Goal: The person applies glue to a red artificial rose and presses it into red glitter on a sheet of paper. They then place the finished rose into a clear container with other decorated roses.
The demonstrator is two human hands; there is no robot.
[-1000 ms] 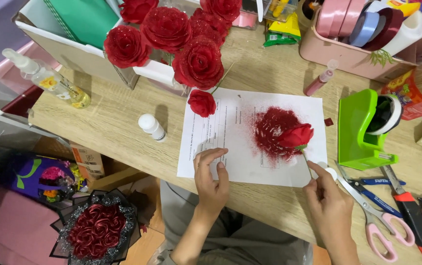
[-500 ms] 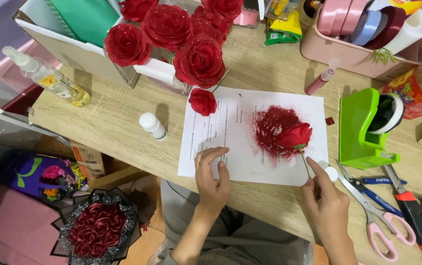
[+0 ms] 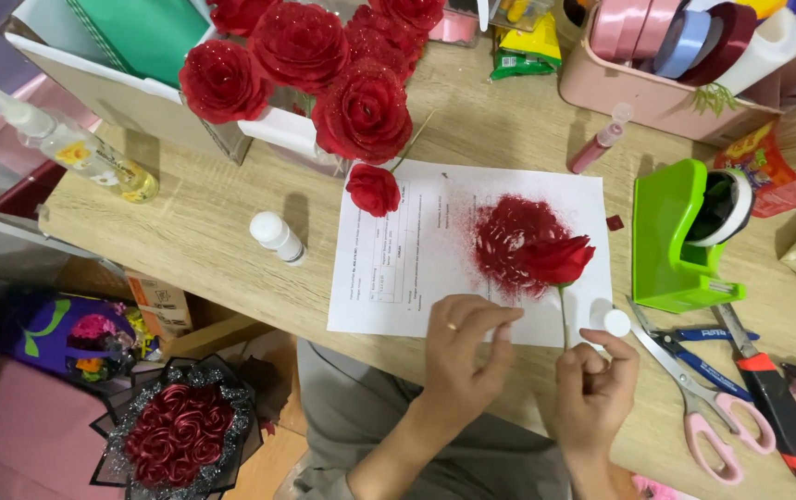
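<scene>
Glittering step in hand, apparently; right hand pinching stem of red rose above glitter pile on white paper; left hand beside, fingers loosely curled, holding nothing visible; next probably calling for slow turning over glitter.

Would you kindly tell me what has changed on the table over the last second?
The left hand lifted off the paper sheet and moved right, toward the right hand. The right hand keeps pinching the stem of the red rose, which stayed over the glitter patch. The small rose, white bottle, tape dispenser and scissors did not move.
</scene>
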